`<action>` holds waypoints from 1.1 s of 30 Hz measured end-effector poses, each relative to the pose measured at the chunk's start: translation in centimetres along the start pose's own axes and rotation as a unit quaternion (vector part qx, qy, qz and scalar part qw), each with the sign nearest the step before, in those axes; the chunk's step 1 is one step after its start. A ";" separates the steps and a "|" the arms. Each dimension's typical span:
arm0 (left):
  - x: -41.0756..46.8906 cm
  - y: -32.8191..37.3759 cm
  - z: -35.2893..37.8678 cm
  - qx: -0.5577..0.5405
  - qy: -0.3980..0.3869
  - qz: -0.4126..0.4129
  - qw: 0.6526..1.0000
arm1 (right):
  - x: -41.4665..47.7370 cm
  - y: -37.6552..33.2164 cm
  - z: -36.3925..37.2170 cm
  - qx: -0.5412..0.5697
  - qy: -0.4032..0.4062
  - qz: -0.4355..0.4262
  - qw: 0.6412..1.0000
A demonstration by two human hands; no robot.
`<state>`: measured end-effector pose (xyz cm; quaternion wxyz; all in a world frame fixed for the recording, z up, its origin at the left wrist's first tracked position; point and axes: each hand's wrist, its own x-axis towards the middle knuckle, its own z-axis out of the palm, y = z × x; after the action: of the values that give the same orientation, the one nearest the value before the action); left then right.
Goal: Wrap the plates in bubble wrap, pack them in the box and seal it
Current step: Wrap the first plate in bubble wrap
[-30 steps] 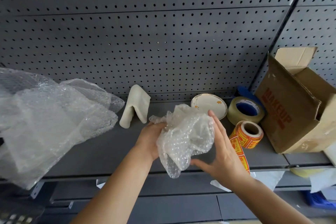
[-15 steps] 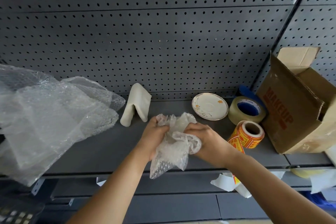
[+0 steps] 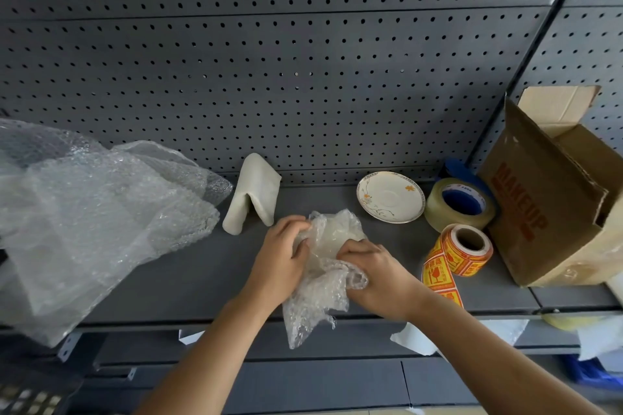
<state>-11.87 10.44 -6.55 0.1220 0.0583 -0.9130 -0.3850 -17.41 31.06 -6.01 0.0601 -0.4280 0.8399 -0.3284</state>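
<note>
A grey pegboard wall (image 3: 269, 77) backs the shelf (image 3: 188, 280) where everything sits. A big loose heap of bubble wrap (image 3: 94, 219) spills over the shelf's left end, and the open cardboard box (image 3: 553, 212) stands tilted at the right end. Between them, near the front edge, is the bundle (image 3: 323, 276) being wrapped: a crumpled sheet with a pale shape showing through, presumably a plate, and a loose tail hanging past the shelf lip. To do this step well, that tail should be folded up and tucked tight, so no rim is left bare and the wrap cannot spring open before it reaches the box. The left hand (image 3: 281, 259) curls round the bundle's left side and grips it. The right hand (image 3: 377, 276) has its fingers bent over the wrap, pressing and pinching a fold down. A bare plate (image 3: 391, 197) lies just behind, unwrapped, beside the clear tape roll (image 3: 460, 204) and the smaller sticker roll (image 3: 463, 251).
</note>
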 end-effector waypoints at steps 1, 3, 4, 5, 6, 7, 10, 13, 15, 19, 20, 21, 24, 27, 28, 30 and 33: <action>-0.5 0.0 -0.3 0.001 -0.016 0.017 1.000 | -0.1 0.1 0.0 0.004 -0.006 0.008 1.000; -1.4 0.0 -1.3 -0.008 -0.087 0.027 0.996 | -0.1 0.3 -0.2 0.009 -0.023 0.023 0.999; -1.7 -0.1 -1.9 -0.009 -0.138 0.030 0.990 | 0.0 0.3 -0.3 0.010 -0.031 0.028 0.999; -2.1 -0.1 -2.6 -0.006 -0.190 0.036 0.981 | 0.1 0.4 -0.4 0.014 -0.038 0.032 0.999; -2.4 -0.1 -3.3 0.005 -0.236 0.048 0.971 | 0.2 0.4 -0.5 0.017 -0.044 0.038 0.998; -2.6 0.0 -3.9 0.022 -0.272 0.064 0.960 | 0.4 0.3 -0.7 0.019 -0.051 0.047 0.997; -3.1 0.4 -5.0 0.106 -0.344 0.094 0.928 | 0.8 -0.1 -1.4 0.030 -0.089 0.074 0.993; -3.0 0.4 -5.8 0.173 -0.398 0.094 0.896 | 1.3 -0.2 -1.8 0.026 -0.125 0.085 0.988; -2.6 0.2 -6.3 0.197 -0.418 0.107 0.881 | 1.4 -0.3 -2.0 0.035 -0.130 0.096 0.986; -1.6 0.1 -7.3 0.250 -0.454 0.130 0.846 | 1.5 -0.5 -2.4 0.060 -0.139 0.125 0.981; -1.4 0.1 -7.6 0.267 -0.460 0.143 0.835 | 1.5 -0.5 -2.4 0.061 -0.142 0.129 0.980; -1.2 0.0 -7.7 0.286 -0.462 0.158 0.825 | 1.5 -0.5 -2.5 0.064 -0.144 0.136 0.978; -0.7 -0.4 -7.6 0.331 -0.424 0.201 0.819 | 1.5 -0.6 -2.9 0.087 -0.147 0.161 0.972; -0.3 -1.2 -6.6 0.266 -0.354 0.223 0.869 | 1.6 -1.2 -3.2 0.102 -0.151 0.166 0.969; -0.2 -1.5 -6.3 0.230 -0.325 0.229 0.888 | 1.7 -1.4 -3.2 0.094 -0.158 0.164 0.969; 0.0 -1.8 -5.2 0.192 -0.259 0.233 0.917 | 1.8 -1.7 -3.1 0.075 -0.166 0.167 0.969; 0.1 -1.7 -3.2 0.153 -0.173 0.188 0.955 | 1.9 -1.7 -2.9 0.061 -0.153 0.188 0.968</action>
<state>-11.12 6.99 -5.60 0.0220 -0.1634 -0.9625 -0.2153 -18.54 30.32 -2.43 0.2749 -0.3031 0.8645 -0.2920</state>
